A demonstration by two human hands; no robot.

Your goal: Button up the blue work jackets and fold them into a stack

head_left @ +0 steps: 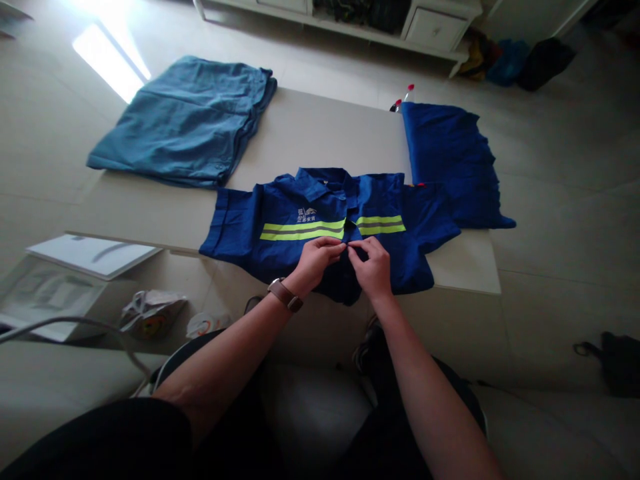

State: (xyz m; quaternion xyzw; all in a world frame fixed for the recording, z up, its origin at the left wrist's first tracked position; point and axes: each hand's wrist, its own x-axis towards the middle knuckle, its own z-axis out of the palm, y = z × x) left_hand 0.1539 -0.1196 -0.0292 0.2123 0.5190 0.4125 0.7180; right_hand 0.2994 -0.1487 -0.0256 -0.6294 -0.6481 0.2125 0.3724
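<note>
A blue work shirt [280, 200] with yellow-green reflective stripes and a white chest logo lies face up across the white table [345, 133], its collar pointing away from me. Its lower edge hangs over the near side of the table. My left hand [320, 259], with a watch on the wrist, pinches the shirt's front opening just below the stripe. Close beside it, my right hand [371, 265] pinches the same front edge, fingertips almost touching the left ones. Any button between the fingertips is too small to make out.
Folded light blue cloth [185, 120] lies at the table's far left, darker blue cloth [450, 160] at its right end. Bottles with red caps [410, 93] stand behind that. A white-lidded box [60, 287] and a plastic bag [153, 312] sit at the near left. A white cabinet [435, 30] is beyond.
</note>
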